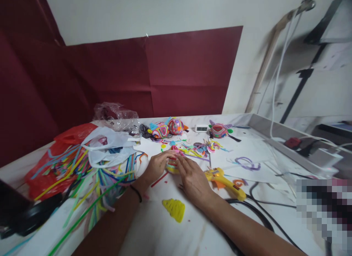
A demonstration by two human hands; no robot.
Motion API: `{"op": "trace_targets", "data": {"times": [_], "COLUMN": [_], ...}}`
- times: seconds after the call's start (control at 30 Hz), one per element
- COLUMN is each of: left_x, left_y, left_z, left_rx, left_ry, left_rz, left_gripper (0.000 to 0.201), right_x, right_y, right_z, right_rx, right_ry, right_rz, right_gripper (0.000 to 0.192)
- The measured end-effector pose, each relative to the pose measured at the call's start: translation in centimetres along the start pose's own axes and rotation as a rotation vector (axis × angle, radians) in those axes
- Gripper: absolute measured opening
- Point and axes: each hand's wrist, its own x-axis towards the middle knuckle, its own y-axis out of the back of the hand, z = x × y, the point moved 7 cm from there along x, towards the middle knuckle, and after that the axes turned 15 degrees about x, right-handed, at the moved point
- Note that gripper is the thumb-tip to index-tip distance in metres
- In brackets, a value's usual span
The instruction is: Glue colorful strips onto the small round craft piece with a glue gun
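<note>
White table (pixel 154 230) strewn with strips (pixel 82 175); maroon wall (pixel 110 80) behind

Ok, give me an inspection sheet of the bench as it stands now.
Surface: white table, stained, crowded.
Job's things: small striped craft piece under both hands' fingertips.
Clutter: yellow ridged shape; loose coloured strips; red bag; three finished striped figures; white clock.
Grippers: left hand and right hand pressing the piece; grip not clear.
Cables: black cord behind yellow glue gun; white cord on wall.
Surroundings: maroon paper on wall.
</note>
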Motion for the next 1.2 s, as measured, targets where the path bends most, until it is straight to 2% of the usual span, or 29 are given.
{"op": "trace_targets", "data": {"times": [0.23, 0.5, 0.67, 0.87, 1.03, 1.2], "left_x": [-0.1, -0.1, -0.2, -0.1, -0.1, 0.0], "left_y": [0.9, 1.8, 1.8, 2.1, 2.0, 1.9], "left_z": [0.1, 0.6, 0.1, 0.3, 0.3, 0.4], "left_rx": [0.185, 0.41, 0.454, 0.482, 0.499, 0.502], "left_ry": [0.012, 0.019, 0.061, 0.029, 0.067, 0.106], "left_rz": [0.059, -0.036, -0.14, -0.136, -0.171, -0.178], "left_gripper": [0.022, 0.009, 0.007, 0.013, 0.012, 0.012], "right_x": [-0.2, -0.2, -0.1, -0.2, -0.1, -0.1], "right_y": [-0.3, -0.2, 0.0, 0.0, 0.0, 0.0], "right_z": [0.4, 0.4, 0.4, 0.4, 0.4, 0.3], "right_rx": [0.035, 0.061, 0.049, 0.041, 0.03, 0.035], "right_ry": [-0.035, -0.056, -0.055, -0.05, -0.055, -0.06], "right_rz": [-0.019, -0.064, -0.06, -0.07, -0.071, -0.092], "right_gripper": [0.053, 0.062, 0.061, 0.061, 0.057, 0.061]}}
